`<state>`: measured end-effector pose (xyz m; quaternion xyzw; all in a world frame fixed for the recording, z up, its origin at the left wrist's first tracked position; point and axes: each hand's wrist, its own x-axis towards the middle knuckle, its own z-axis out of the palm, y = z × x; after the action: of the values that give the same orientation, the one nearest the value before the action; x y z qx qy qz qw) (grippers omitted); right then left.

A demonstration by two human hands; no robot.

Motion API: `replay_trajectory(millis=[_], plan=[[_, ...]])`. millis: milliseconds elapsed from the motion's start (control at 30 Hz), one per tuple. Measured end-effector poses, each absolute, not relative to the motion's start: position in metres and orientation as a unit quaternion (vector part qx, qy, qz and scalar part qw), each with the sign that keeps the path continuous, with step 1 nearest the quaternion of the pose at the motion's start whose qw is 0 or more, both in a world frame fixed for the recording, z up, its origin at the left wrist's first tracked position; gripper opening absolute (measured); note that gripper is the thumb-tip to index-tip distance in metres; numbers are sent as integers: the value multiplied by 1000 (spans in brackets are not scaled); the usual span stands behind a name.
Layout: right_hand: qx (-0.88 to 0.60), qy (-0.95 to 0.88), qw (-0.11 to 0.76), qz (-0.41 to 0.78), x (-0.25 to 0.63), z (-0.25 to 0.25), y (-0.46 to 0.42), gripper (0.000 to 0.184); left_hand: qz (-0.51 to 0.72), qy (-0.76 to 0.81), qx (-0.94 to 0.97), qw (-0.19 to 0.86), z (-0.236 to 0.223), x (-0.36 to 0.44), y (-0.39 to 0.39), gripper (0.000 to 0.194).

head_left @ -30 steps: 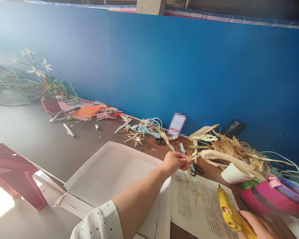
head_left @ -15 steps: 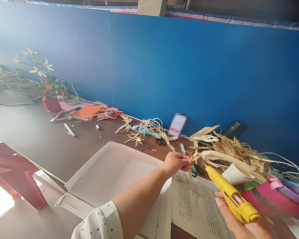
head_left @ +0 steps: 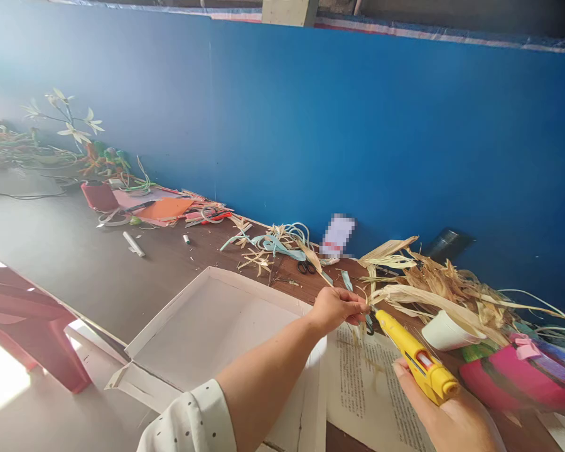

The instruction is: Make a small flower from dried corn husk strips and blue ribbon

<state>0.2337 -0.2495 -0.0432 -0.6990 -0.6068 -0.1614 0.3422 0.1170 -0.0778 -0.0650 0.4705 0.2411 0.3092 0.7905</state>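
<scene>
My left hand (head_left: 336, 307), its fingers pinched together, holds a thin pale strip of dried husk (head_left: 360, 333) above a printed sheet of paper (head_left: 383, 392). In my right hand (head_left: 456, 417) is a yellow glue gun (head_left: 412, 348), gripped with its nozzle pointing up and left. The nozzle tip is right beside my left fingertips; whether it touches the strip I cannot tell. Behind the fingers, a dark scissor handle (head_left: 370, 324) shows in part. A heap of dried husks (head_left: 452, 282) lies just beyond the glue gun.
An open white cardboard box (head_left: 207, 326) lies left of the paper. A white cup (head_left: 449, 331) and a pink container (head_left: 503, 380) are at the right. Husk flowers (head_left: 257, 258), black scissors (head_left: 306, 267) and cords line the blue panel (head_left: 358, 125). A pink stool (head_left: 37, 333) stands left.
The glue gun has moved left, bringing its nozzle up to my left fingertips. My left hand stays nearly in place, still pinching the husk strip.
</scene>
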Motion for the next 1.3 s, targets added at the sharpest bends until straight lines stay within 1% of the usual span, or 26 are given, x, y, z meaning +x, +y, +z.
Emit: replay_trajectory(millis=[33, 100, 300, 400, 500, 600, 667, 767, 867, 1000, 1067, 1200, 1300], plan=[[-683, -639, 310, -171, 240, -44, -250, 25, 309, 239, 471, 791, -65, 117, -78, 36], [-667, -668, 282, -168, 249, -47, -251, 25, 308, 238, 472, 791, -65, 117, -78, 38], [-644, -685, 265, -212, 255, -52, -251, 27, 305, 247, 473, 789, -62, 117, -78, 39], [-635, -690, 259, -231, 259, -55, -252, 24, 303, 249, 474, 789, -61, 117, -79, 38], [-630, -703, 208, -256, 265, -59, -253, 23, 301, 250, 476, 788, -62, 117, -79, 37], [-602, -728, 158, -288, 269, -62, -255, 30, 302, 247, 478, 787, -62, 117, -79, 35], [-566, -746, 142, -319, 269, -63, -255, 36, 303, 245, 479, 786, -63, 116, -79, 34], [-532, -762, 127, -347, 268, -62, -255, 40, 303, 243, 481, 786, -62, 116, -79, 33], [-558, -755, 145, -314, 267, -60, -255, 39, 301, 241, 479, 788, -61, 116, -79, 32], [-615, -718, 194, -261, 265, -58, -254, 30, 301, 247, 476, 789, -61, 117, -79, 32], [-635, -699, 213, -250, 262, -56, -254, 28, 302, 248, 473, 789, -61, 117, -79, 32], [-648, -674, 258, -242, 255, -55, -253, 30, 306, 247, 474, 788, -61, 117, -78, 32], [-639, -685, 255, -238, 254, -54, -252, 32, 307, 248, 476, 786, -61, 117, -78, 31]])
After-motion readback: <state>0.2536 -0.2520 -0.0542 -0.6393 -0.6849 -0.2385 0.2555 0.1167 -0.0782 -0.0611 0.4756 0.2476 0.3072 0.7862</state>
